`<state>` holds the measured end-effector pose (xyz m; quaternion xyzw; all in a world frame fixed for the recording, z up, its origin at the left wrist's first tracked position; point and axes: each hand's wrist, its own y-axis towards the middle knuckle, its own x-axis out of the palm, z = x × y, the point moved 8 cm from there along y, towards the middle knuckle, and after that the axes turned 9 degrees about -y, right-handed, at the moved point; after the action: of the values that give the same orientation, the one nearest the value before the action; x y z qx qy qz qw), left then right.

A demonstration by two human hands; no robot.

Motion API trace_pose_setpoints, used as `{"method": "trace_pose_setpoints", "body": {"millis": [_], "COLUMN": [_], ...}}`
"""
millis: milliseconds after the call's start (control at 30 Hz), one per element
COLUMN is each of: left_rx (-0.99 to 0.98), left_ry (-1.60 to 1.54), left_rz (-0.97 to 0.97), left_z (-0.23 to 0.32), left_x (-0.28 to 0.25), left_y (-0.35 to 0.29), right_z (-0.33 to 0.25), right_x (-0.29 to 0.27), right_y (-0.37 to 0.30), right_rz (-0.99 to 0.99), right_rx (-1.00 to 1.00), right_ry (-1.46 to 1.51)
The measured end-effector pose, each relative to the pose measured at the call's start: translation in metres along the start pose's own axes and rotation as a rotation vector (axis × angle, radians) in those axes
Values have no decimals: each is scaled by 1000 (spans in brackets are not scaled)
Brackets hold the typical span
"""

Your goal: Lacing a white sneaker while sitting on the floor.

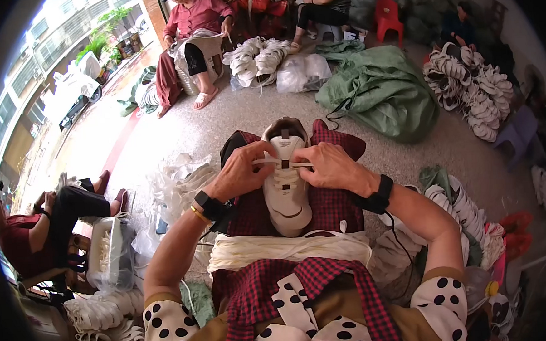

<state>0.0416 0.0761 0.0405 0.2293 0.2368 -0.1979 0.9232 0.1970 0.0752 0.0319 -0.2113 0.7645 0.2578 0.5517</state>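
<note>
Daylight floods in from your upper left; the far right sinks into shade.
Glare bleaches the floor (149,137) on your left, while the dark sacks (423,27) at upper right look dim. Your hands (245,170) and the shoe (287,199) between them are evenly lit and fairly sharp. Fisheye distortion bends things toward the rim, where your view falls off to black.

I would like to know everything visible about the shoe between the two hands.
The shoe is cream, leather-like, with a brownish collar lining, pale tongue and dark patches along its middle. It lies top up over red-and-black checked cloth, toe toward the wearer, opening away. Its flat pale lace is partly threaded; the left grip and right grip pinch lace beside the tongue. Its underside is hidden.
</note>
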Motion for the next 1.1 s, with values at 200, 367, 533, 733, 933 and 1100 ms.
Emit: {"method": "trace_pose_setpoints", "body": {"millis": [200,367,533,733,933,1100], "left_rx": [-4,49,282,311,336,380], "left_ry": [-7,96,211,292,342,346], "left_rz": [-15,-32,-12,-55,-31,28], "left_z": [-2,2,13,21,12,12], "left_x": [2,-1,2,0,0,2], "left_y": [3,6,5,-1,-6,-9], "right_z": [5,9,19,21,20,-14], "right_x": [15,19,20,19,29,-10], "right_y": [-1,10,15,5,1,-7], "right_rz": [122,97,69,-105,-161,361], "right_rx": [161,151,91,83,28,-234], "right_ry": [149,173,430,504,650,198]}}
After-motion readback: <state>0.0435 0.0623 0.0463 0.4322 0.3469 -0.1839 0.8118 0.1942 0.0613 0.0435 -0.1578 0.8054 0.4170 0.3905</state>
